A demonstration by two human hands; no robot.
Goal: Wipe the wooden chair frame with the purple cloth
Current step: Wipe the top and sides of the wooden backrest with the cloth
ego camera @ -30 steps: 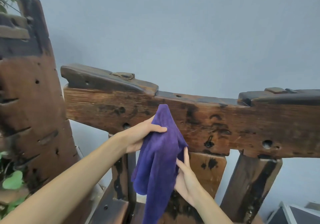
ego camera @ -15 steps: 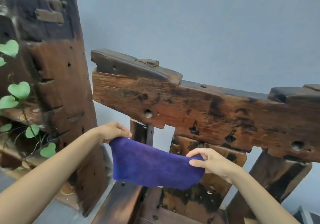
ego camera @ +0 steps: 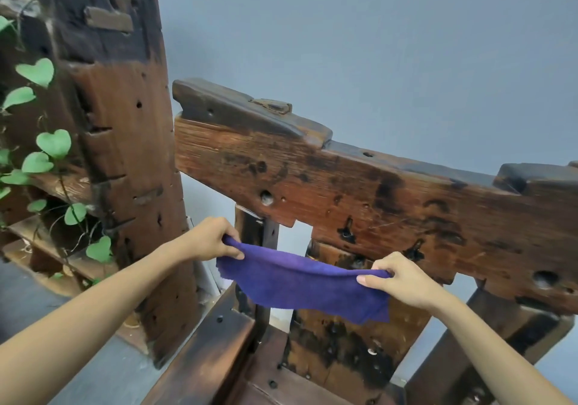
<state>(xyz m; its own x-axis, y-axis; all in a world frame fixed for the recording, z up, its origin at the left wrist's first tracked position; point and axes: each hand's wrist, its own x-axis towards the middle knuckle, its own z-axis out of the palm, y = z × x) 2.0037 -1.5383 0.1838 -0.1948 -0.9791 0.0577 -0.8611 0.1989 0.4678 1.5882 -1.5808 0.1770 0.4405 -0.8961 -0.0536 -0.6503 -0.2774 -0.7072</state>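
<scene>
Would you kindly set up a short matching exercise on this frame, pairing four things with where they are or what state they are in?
Things:
1. purple cloth
2. left hand
3. right hand
4. green vine leaves

Descriptions:
A. pinches the cloth's right end
B. trail over the dark wooden shelf at the left
C. hangs stretched between both hands before the chair back
D. grips the cloth's left end

Pairs: 1-C, 2-D, 3-A, 4-B
</scene>
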